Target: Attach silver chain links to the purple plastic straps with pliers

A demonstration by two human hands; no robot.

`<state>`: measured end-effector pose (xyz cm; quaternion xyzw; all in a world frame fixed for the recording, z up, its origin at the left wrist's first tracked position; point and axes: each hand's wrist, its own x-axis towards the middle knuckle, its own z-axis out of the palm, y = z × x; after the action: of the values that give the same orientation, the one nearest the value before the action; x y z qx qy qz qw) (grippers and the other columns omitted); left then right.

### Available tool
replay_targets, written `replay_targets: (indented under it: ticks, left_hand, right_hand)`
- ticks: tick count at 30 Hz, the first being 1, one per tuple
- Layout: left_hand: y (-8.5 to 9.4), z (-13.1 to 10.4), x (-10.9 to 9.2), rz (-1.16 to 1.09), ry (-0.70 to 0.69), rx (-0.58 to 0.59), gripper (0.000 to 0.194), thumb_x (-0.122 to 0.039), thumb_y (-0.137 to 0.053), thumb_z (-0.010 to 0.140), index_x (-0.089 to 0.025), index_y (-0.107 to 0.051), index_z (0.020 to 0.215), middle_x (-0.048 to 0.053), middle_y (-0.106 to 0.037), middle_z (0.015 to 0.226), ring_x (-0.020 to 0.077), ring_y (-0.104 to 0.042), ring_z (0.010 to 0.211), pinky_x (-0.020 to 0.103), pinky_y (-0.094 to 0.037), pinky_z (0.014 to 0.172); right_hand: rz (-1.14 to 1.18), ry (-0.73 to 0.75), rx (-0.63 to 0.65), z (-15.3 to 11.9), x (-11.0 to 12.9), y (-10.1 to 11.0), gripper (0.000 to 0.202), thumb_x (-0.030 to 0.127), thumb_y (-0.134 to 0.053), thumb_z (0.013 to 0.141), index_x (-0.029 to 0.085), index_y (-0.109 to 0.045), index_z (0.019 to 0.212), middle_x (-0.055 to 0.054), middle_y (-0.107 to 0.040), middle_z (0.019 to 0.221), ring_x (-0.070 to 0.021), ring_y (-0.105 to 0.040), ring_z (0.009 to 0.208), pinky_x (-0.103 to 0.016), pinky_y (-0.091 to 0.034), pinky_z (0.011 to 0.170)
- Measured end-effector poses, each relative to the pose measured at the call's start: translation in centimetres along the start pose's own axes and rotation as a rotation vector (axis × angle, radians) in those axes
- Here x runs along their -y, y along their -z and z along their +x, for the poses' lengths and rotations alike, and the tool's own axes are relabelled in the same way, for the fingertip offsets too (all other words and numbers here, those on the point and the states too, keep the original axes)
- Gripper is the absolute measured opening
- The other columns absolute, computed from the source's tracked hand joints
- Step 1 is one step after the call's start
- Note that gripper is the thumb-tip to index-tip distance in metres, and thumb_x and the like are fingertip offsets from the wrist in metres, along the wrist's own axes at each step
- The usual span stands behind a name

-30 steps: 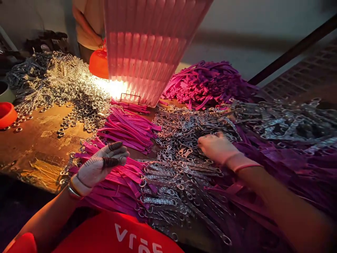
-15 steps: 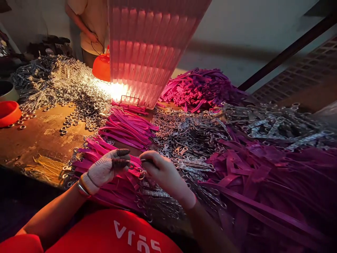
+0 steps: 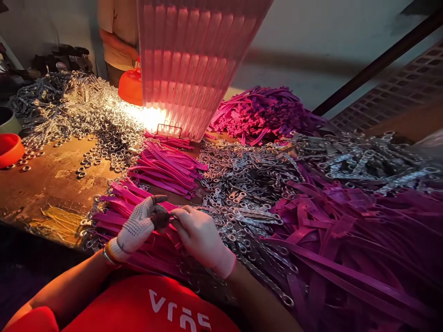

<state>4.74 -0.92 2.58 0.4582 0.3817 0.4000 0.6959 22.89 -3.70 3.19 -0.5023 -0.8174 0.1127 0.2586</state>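
My left hand [image 3: 140,226], in a dotted white glove with darkened fingertips, pinches what looks like a small metal ring [image 3: 170,218]. My right hand [image 3: 202,239], in a plain pale glove, is closed with its fingertips meeting the left ones at that ring. Whatever else lies inside its grip is hidden by the fingers. Below and behind both hands lies a row of magenta straps [image 3: 119,203], with metal rings [image 3: 88,223] at their left ends. Another bundle of magenta straps [image 3: 166,168] lies just beyond.
Loose metal rings [image 3: 104,145] and braided metal pieces [image 3: 44,101] are heaped at left, beside an orange bowl [image 3: 9,150]. An orange lamp [image 3: 130,87] glows behind a ribbed translucent panel [image 3: 194,69]. Chain-like metal pieces [image 3: 249,173] and purple straps [image 3: 332,230] cover the right. A person [image 3: 121,41] stands behind.
My right hand has moved left and slightly down, so its fingertips now meet my left fingers, which have closed further. The person behind has shifted slightly.
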Motion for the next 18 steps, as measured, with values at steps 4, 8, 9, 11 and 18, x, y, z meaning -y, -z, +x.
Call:
replay_targets:
  ticks: [4,8,9,11,18]
  left_hand:
    - [-0.3,-0.1,-1.2,0.170,0.026,0.089,0.039,-0.030,-0.075,0.080,-0.015,-0.064,0.113,0.004,-0.064,0.083,0.0103,-0.055,0.066,0.020,-0.043,0.057]
    - [-1.1,0.6,-1.4,0.039,0.170,0.090,0.035,-0.035,-0.070,0.082,-0.016,-0.064,0.111,-0.003,-0.054,0.067,0.0043,-0.037,0.047,0.017,-0.028,0.043]
    - [-1.3,0.9,-1.4,-0.014,0.187,0.066,0.036,-0.034,-0.069,0.082,-0.016,-0.063,0.112,-0.005,-0.050,0.063,0.0038,-0.033,0.044,0.017,-0.025,0.041]
    - [-1.8,1.7,-1.6,-0.064,0.200,0.029,0.036,-0.033,-0.068,0.080,-0.017,-0.062,0.112,-0.006,-0.045,0.059,0.0040,-0.029,0.042,0.017,-0.022,0.040]
    - [-2.9,11.0,-2.0,0.599,-0.068,0.291,0.011,-0.021,-0.061,0.078,-0.016,-0.067,0.086,0.004,-0.061,0.071,0.0150,-0.055,0.061,0.026,-0.044,0.059]
  right_hand:
    - [-0.072,-0.020,0.120,0.1,-0.1,0.7,0.029,0.029,-0.048,0.097,0.019,-0.060,0.072,-0.001,-0.062,0.066,-0.0126,-0.050,0.058,-0.027,-0.026,0.057]
    - [-0.038,-0.055,0.032,0.2,0.5,0.0,0.032,0.029,-0.045,0.097,0.019,-0.059,0.069,-0.002,-0.062,0.065,-0.0126,-0.050,0.057,-0.027,-0.025,0.057]
    - [-0.035,-0.093,-0.023,0.1,0.6,-0.3,0.032,0.029,-0.043,0.097,0.019,-0.060,0.072,-0.003,-0.063,0.067,-0.0138,-0.052,0.060,-0.027,-0.027,0.058]
    - [0.031,-0.200,-0.089,-0.1,0.5,-0.8,0.029,0.031,-0.042,0.098,0.018,-0.061,0.080,-0.005,-0.066,0.073,-0.0155,-0.056,0.064,-0.027,-0.030,0.060]
    - [0.332,-0.452,-0.178,-0.8,-3.0,0.5,0.026,0.036,-0.049,0.097,0.022,-0.058,0.077,0.000,-0.064,0.071,-0.0148,-0.055,0.065,-0.025,-0.038,0.063]
